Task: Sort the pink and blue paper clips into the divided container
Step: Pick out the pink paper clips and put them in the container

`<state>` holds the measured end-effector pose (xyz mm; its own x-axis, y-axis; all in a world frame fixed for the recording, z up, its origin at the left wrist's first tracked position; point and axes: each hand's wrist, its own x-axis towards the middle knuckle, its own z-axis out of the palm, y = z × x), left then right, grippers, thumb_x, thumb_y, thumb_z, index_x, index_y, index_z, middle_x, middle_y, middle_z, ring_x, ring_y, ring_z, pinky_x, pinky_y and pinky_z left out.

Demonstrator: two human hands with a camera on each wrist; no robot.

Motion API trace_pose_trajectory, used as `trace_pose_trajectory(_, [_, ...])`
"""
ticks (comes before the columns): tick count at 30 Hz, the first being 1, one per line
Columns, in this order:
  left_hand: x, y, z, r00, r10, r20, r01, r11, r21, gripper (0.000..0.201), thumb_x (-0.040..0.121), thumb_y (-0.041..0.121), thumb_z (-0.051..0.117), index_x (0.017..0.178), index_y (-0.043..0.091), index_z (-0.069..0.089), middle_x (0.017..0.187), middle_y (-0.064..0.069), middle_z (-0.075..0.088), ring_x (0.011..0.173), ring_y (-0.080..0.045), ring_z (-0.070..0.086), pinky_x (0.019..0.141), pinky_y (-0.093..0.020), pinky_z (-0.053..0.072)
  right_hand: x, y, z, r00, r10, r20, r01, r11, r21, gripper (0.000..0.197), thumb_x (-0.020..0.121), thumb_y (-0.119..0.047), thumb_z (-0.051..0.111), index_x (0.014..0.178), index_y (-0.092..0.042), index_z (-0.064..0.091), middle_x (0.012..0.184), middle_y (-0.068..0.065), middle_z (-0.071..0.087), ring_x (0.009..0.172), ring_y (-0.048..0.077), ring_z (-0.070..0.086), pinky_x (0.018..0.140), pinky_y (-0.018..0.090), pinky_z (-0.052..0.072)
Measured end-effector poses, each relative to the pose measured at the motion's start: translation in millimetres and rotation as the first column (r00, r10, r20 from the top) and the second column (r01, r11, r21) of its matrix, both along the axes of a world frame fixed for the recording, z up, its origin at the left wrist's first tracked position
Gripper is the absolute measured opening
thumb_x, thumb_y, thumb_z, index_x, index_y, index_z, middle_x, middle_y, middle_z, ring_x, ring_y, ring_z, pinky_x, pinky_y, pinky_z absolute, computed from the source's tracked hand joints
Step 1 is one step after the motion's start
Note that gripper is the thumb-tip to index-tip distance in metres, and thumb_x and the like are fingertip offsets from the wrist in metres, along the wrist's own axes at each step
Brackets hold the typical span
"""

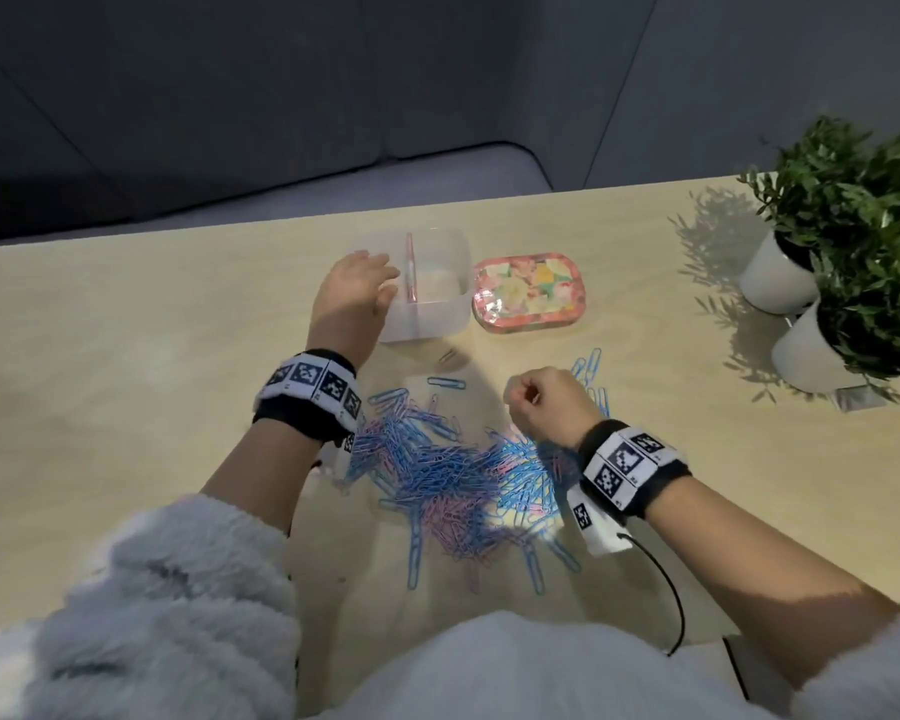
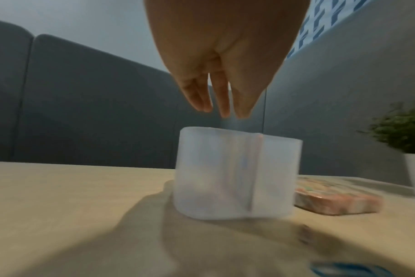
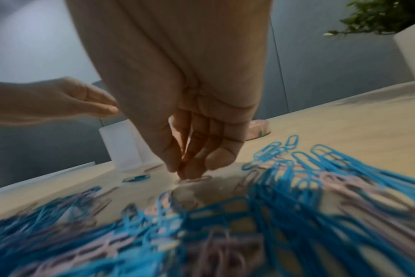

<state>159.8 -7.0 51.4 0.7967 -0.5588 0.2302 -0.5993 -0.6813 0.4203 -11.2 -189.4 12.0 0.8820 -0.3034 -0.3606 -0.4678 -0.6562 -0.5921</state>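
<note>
A clear divided container with a pink divider stands at the table's far middle. My left hand hovers over its left compartment; in the left wrist view its fingers point straight down just above the container and hold nothing. A big pile of blue and pink paper clips lies near me. My right hand is at the pile's far edge, and its fingertips pinch the end of a pink paper clip lying on the table.
A floral lid lies right of the container. One blue clip lies alone between the container and the pile. Two potted plants in white pots stand at the right edge. A black cable trails from my right wrist.
</note>
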Motion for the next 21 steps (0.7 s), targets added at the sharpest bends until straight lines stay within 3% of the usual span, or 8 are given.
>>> trace_pose_trajectory(3, [-37.7,11.1,-12.8,0.996,-0.039,0.086,0.035,0.998,0.047,0.012,0.088,0.021,0.058,0.092,0.016,0.068,0.098,-0.003,0.068,0.095,-0.027,0.058,0.082,-0.037,0.040,-14.0,6.5,-3.4,0.993,0.117,-0.022,-0.118,0.992,-0.034,0.015,0.078,-0.009,0.057,0.072,-0.019,0.066,0.078,0.006,0.069,0.078,0.025,0.062,0.075,0.033,0.050])
trace_pose_trajectory(6, [-74.0,29.5,-35.5,0.991,-0.132,-0.003,0.131,0.973,0.189,0.008,0.084,0.021,0.062,0.089,0.018,0.068,0.091,-0.002,0.067,0.090,-0.027,0.058,0.079,-0.038,0.039,-18.3,17.6,-2.5,0.976,0.219,0.014,-0.217,0.974,-0.070,0.010,0.082,-0.014,0.059,0.087,-0.014,0.068,0.093,0.006,0.068,0.089,0.025,0.061,0.077,0.031,0.045])
trace_pose_trajectory(9, [-93.8,50.8,-53.7,0.996,-0.063,-0.069,0.079,0.959,0.271,0.009,0.081,0.023,0.066,0.089,0.020,0.066,0.091,-0.002,0.064,0.087,-0.029,0.057,0.075,-0.037,0.040,-5.5,36.2,-1.4,0.964,0.260,0.052,-0.254,0.962,-0.101,0.016,0.086,-0.015,0.055,0.095,-0.013,0.067,0.101,0.005,0.067,0.096,0.022,0.060,0.082,0.034,0.047])
trace_pose_trajectory(12, [-104.3,63.3,-61.4,0.985,0.078,-0.154,-0.028,0.952,0.304,0.021,0.079,0.036,0.066,0.092,0.020,0.060,0.094,-0.004,0.059,0.090,-0.027,0.053,0.075,-0.036,0.039,15.8,58.1,-2.2,0.950,0.306,0.065,-0.295,0.945,-0.140,0.016,0.087,-0.023,0.058,0.097,-0.012,0.063,0.103,0.006,0.062,0.098,0.022,0.055,0.081,0.035,0.046])
trace_pose_trajectory(14, [-109.1,67.7,-62.5,0.966,0.105,-0.236,-0.027,0.949,0.313,0.026,0.080,0.040,0.064,0.094,0.019,0.059,0.098,-0.004,0.058,0.094,-0.026,0.051,0.077,-0.036,0.037,25.3,69.8,-3.4,0.940,0.339,0.028,-0.330,0.930,-0.162,0.020,0.084,-0.028,0.064,0.097,-0.012,0.061,0.104,0.005,0.060,0.098,0.022,0.053,0.081,0.037,0.047])
trace_pose_trajectory(21, [-116.0,79.0,-54.8,0.947,0.120,-0.298,-0.022,0.949,0.315,0.011,0.082,0.036,0.063,0.085,0.025,0.064,0.099,0.004,0.058,0.102,-0.021,0.048,0.082,-0.034,0.030,21.1,67.3,-7.3,0.935,0.355,0.003,-0.348,0.918,-0.190,0.012,0.090,-0.017,0.052,0.092,-0.007,0.059,0.104,0.009,0.060,0.099,0.026,0.054,0.078,0.038,0.047])
